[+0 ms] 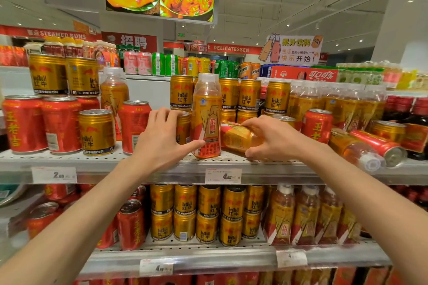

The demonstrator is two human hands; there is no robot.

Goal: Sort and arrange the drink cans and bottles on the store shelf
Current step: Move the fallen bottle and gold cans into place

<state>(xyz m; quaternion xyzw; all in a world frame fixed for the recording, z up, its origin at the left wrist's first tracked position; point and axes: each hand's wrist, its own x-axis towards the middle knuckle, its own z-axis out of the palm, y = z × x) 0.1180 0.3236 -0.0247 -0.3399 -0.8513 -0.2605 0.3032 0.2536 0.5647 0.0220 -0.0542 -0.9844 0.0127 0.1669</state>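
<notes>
We're reaching onto the upper shelf [266, 165], perforated metal deck, price strip along its front lip.

Our left hand [159, 139] is spread wide, fingers over the top and side of a gold can [184, 127], thumb stretched right until it touches the base of the upright bottle [206, 115]. Not closed around either.

Our right hand [275, 137] is wrapped over a tipped gold can [236, 136] lying on its side just right of that bottle, fingers on top, thumb underneath near the deck. Can end sits against the bottle's lower label.

Around the grips:
- Left of the left hand: red can [133, 126] close by, then another gold can [97, 132], then two red cans [61, 124]. Narrow bare deck between the red can and our wrist.
- Behind both hands: stacked gold cans [250, 97], two high, tight row, no gap to push back into.
- Right of the right hand: upright red can [317, 125], then a fallen bottle [354, 149] and a fallen red can [379, 148], both with ends pointing at the front lip, the bottle cap right at the edge.
- In front of the grips: a thin strip of bare deck before the lip.
- Below: lower shelf [208, 254] packed with gold cans, bottles right, red cans left.
</notes>
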